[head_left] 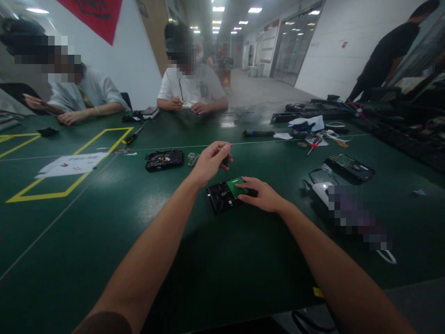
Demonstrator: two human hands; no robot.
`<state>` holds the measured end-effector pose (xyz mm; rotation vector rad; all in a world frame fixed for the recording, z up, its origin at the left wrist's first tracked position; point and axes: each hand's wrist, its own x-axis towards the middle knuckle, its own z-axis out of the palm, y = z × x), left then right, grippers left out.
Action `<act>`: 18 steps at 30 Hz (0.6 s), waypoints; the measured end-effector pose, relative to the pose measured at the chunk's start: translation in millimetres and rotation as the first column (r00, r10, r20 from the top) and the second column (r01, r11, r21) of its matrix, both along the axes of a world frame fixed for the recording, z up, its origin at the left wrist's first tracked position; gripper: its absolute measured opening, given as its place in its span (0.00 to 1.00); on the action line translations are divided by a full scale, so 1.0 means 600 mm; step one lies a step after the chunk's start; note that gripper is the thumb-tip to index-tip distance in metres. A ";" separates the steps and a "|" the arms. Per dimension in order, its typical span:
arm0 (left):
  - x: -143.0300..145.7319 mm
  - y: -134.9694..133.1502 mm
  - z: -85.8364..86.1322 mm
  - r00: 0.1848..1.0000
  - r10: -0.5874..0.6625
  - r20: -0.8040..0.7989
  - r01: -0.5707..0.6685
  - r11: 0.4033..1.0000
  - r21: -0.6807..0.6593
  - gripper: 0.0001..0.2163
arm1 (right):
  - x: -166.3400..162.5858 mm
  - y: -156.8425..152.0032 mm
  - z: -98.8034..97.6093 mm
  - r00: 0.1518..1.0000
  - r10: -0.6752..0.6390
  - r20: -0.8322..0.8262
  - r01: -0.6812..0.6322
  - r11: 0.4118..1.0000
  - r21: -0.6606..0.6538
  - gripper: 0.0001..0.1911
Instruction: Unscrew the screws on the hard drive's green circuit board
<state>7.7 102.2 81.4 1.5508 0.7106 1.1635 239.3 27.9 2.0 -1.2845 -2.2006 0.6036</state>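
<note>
A black hard drive point(219, 196) with a green circuit board point(236, 186) on its upper face lies on the table in front of me. My left hand point(212, 160) is closed around the dark handle of a screwdriver point(226, 173), held upright, its thin shaft pointing down at the drive's far edge. Whether the tip sits in a screw is too small to tell. From the right, my right hand point(259, 192) grips the drive, its fingertips lying on the green board; the drive's right end is hidden beneath it.
Beyond my left hand are another hard drive point(164, 160) and a small pile of parts point(193, 159). To the right lie a third drive point(349, 167) and a white-edged object with a cord point(321, 192). A dark cylindrical tool point(257, 133) lies farther back. Two people sit opposite.
</note>
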 end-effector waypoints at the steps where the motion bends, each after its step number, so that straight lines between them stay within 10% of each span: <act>1: -0.001 0.001 0.000 1.000 -0.011 0.011 0.011 1.000 -0.021 0.12 | 0.000 0.001 0.000 1.000 0.002 0.005 -0.002 1.000 0.001 0.26; 18: 0.002 0.004 -0.010 1.000 0.030 0.009 -0.030 0.999 0.025 0.18 | -0.001 -0.003 0.002 1.000 -0.004 0.004 0.004 1.000 0.005 0.27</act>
